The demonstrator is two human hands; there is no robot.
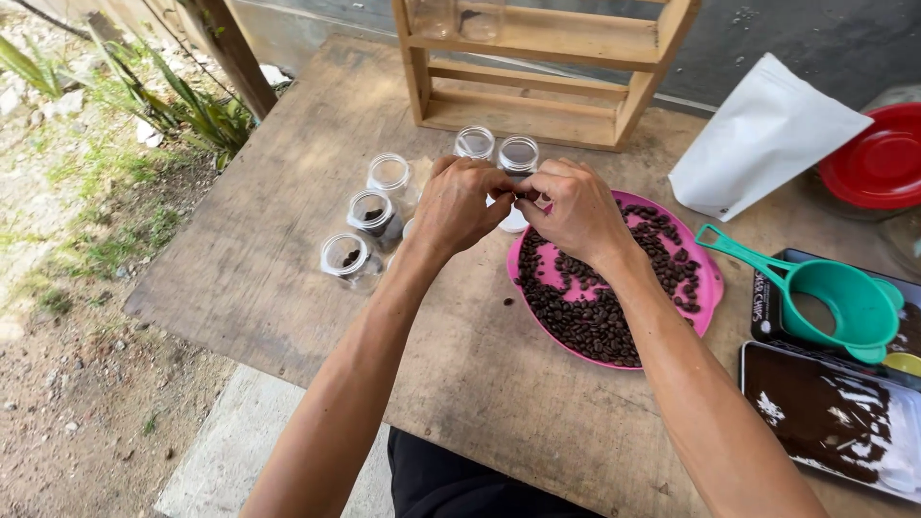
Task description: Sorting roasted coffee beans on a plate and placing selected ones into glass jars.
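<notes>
My left hand (460,204) and my right hand (574,209) meet above the far edge of a pink plate (707,288) that holds many dark coffee beans (585,317). Both hands close their fingers on a small white-lidded jar (513,219), mostly hidden between them. Several small clear glass jars stand just beyond and left of the hands: two at the back (475,143) (519,153), and three to the left (389,173) (374,213) (346,257), some with a few beans inside. One loose bean (508,301) lies on the wooden table (288,240).
A wooden rack (537,86) stands at the back of the table. A white pouch (763,139) and a red lid (878,158) lie at the right. A teal funnel (844,302) rests over a dark tray, beside a tray of ground coffee (825,417). The table's left edge drops to dirt and grass.
</notes>
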